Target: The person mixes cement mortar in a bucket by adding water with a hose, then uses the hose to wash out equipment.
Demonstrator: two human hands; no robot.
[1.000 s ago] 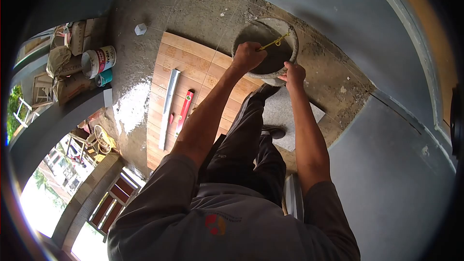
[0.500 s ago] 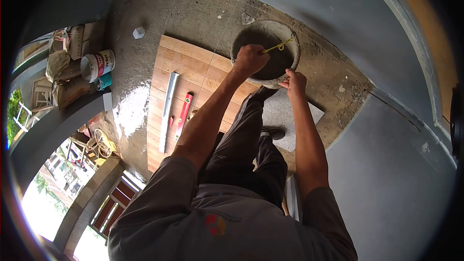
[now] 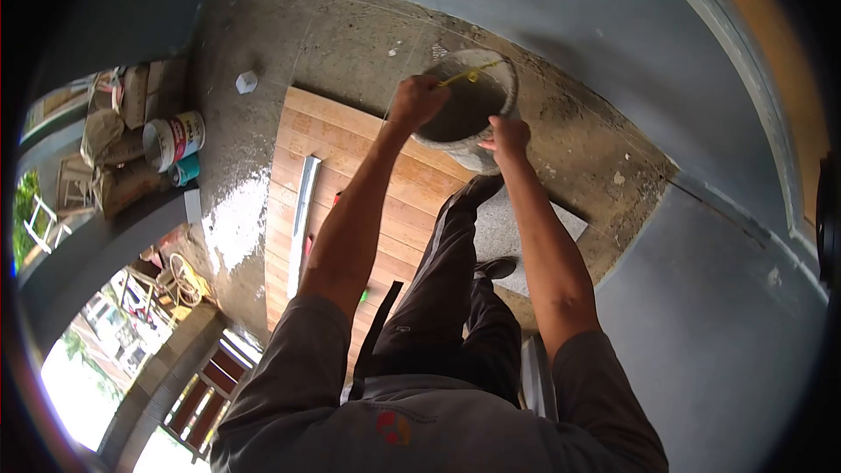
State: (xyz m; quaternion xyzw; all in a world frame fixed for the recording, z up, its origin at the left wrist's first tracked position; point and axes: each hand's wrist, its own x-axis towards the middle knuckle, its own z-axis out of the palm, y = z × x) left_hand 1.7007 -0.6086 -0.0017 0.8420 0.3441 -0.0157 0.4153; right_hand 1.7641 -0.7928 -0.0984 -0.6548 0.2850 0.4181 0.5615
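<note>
A grey, mortar-caked bucket point(image 3: 514, 88) is tilted in front of me, with dull grey material point(image 3: 473, 109) inside. My left hand point(image 3: 417, 103) is closed around the near end of its yellow cord handle point(image 3: 473, 77), at the left side of the rim. On the near right rim, my right hand point(image 3: 509, 137) grips with the thumb on top; its other fingers are partly hidden. Below the bucket lie wood-look floor tiles point(image 3: 328, 127) on the left and a grey speckled slab point(image 3: 565, 221) beside my feet.
A metal straightedge point(image 3: 305, 210) rests on the tiles, with a red level mostly hidden behind my left forearm. Paint buckets point(image 3: 175, 140) and paper sacks point(image 3: 105, 136) stand at the left. A small white block point(image 3: 246, 82) sits on rough concrete. Grey walls point(image 3: 701, 298) bound the right.
Both hands and the bucket have shifted left and a little downward in view. The bucket has tipped, so more of its near outer wall shows. My left forearm now covers most of the red level.
</note>
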